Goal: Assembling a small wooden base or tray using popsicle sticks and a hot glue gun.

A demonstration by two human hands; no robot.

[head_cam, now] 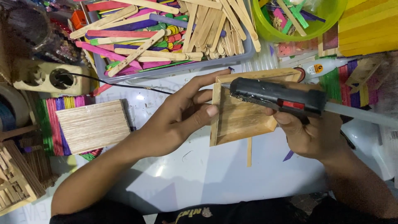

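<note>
White table (199,178); wooden tray (240,118) against left hand (178,120)

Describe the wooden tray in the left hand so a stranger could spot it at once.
Start at the grey tub of loose craft sticks at the top of the white table. Just below its right end, the left hand grips a shallow square tray of plain sticks, with the black glue gun in the right hand over it. Unlike the flat stick panel to the left, it has raised edges.

Craft-stick bin (174,68), green bowl (327,16)
</note>
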